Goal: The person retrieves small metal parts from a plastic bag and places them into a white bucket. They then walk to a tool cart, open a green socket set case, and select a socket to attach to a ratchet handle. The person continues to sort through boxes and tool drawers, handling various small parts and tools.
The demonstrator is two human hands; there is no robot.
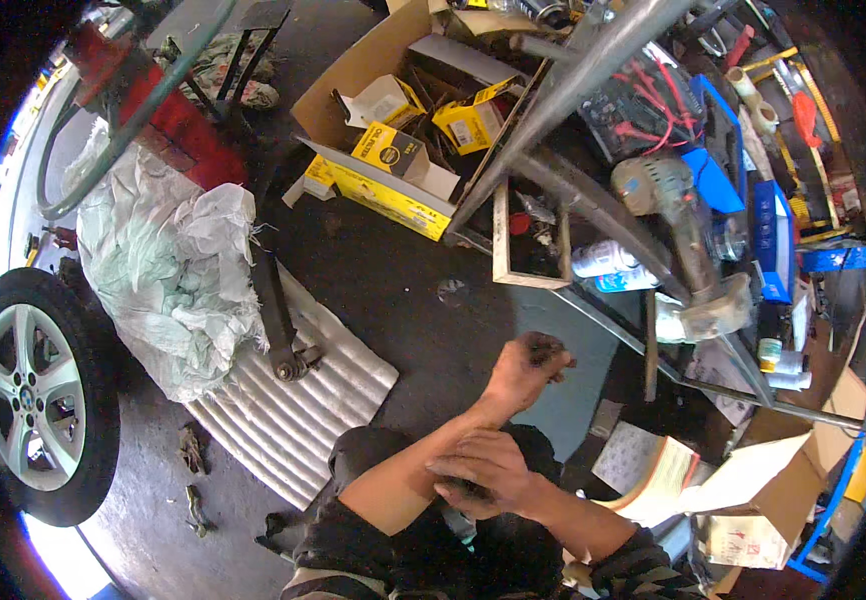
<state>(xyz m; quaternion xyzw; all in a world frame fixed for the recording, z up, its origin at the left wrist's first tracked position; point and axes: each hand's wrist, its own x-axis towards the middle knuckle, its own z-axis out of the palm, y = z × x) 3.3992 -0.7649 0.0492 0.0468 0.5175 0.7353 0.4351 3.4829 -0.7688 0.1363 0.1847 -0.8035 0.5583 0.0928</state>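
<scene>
The right hand, fingers close together, touches the left forearm along its right side, which slants up and rightward to the left hand, fingers curled, any pinch unclear.

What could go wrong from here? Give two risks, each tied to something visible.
Smearing: the right hand, blackened with grime, lies against the left forearm, so dirt might spread up the skin; the left hand looks blackened too.
Tripping: the dark metal bar reaches over the ridged white mat, so a foot could catch on it.
</scene>
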